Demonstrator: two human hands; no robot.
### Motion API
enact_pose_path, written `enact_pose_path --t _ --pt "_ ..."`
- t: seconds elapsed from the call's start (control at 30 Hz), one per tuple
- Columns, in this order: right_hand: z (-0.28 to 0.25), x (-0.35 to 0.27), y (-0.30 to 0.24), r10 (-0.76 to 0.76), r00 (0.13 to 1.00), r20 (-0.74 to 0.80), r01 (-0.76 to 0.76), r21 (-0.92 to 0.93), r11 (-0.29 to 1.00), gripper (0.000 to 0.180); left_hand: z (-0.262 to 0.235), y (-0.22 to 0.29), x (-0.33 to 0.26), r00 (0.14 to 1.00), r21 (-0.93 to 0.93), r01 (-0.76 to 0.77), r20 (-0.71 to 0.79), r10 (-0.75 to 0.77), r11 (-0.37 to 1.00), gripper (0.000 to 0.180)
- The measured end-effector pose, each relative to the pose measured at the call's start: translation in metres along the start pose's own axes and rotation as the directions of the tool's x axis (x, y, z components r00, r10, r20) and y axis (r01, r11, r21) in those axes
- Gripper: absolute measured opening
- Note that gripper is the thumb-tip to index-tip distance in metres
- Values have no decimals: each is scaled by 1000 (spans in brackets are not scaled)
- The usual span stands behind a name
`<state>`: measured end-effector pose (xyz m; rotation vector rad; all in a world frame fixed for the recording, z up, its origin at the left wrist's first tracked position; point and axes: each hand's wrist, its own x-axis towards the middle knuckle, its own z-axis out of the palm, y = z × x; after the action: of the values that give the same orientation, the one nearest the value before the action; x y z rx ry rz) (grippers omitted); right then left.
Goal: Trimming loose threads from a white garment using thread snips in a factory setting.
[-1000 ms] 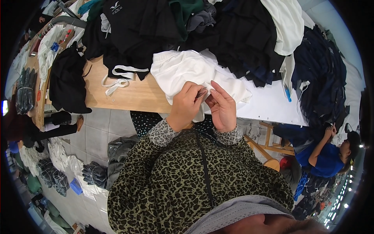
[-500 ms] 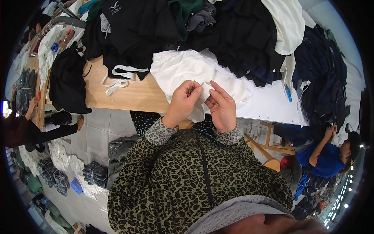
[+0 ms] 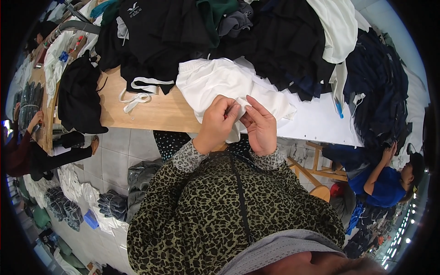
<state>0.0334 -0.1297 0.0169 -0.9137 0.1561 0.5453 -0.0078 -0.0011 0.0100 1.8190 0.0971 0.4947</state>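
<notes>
A white garment (image 3: 213, 80) with a gathered waistband lies on the table in front of me, and part of it hangs over the near edge. My left hand (image 3: 215, 121) is closed over it, thumb against the bent fingers. Between them is a small thin tool, mostly hidden now; half a second ago its red part showed. My right hand (image 3: 261, 130) pinches a fold of the white cloth between thumb and forefinger, its palm turned up and the other fingers loosely curled. Both hands almost meet at this fold.
Heaps of black garments (image 3: 160, 41) cover the back of the table (image 3: 151, 110). A white cord (image 3: 137, 98) lies left, a blue pen-like object (image 3: 339, 110) right. Dark navy clothes (image 3: 376, 87) hang at the right, near a person in blue (image 3: 385, 188). A wooden stool (image 3: 320, 192) stands below.
My left hand has turned slightly, so the tool's red part no longer shows. The pinched fold has shifted a little. At the far left another person's arm has moved.
</notes>
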Motion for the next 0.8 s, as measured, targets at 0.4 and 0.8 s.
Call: enact_pose_path --t 0.4,0.8 --pt "1 0 1 20 1000 0 -20 -25 999 30 -3 -12 0 957 -313 285 140 -253 906 9" --pt "5 2 -5 58 997 -57 -52 96 994 33 -16 11 -14 993 92 91 60 -97 992 34"
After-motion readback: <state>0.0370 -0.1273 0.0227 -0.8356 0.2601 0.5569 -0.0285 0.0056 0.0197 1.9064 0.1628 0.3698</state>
